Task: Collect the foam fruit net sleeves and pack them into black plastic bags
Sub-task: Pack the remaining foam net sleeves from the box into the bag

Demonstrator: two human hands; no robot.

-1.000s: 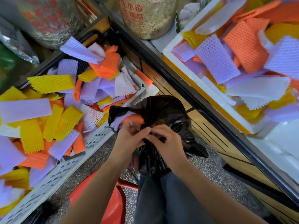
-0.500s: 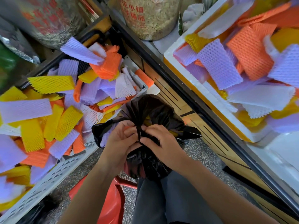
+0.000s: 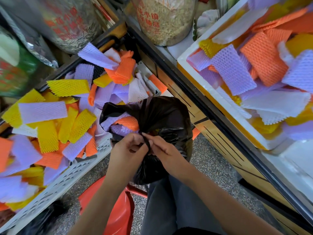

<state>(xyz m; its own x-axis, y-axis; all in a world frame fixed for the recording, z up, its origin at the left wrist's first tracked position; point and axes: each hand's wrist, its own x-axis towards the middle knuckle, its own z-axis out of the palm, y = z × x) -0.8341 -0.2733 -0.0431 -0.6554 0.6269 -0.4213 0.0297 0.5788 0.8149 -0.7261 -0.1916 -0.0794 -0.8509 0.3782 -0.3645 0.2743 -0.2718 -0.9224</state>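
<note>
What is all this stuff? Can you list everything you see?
black plastic bag: one, black, centre, sleeves showing inside
foam net sleeves: many; purple, yellow, orange, white; in both containers
plastic crate: one, pale grey, left
foam box: one, white, right
clear sacks: at least two, red print, top
stool: one, red, bottom
trousers: grey, bottom
left hand: pinches the bag's twisted top
right hand: pinches it too

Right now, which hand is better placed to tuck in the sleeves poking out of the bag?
Left, probably. The left hand is beside the gap in the black bag where purple and orange sleeves show; the right hand is farther away. Both pinch the twisted top.
</note>
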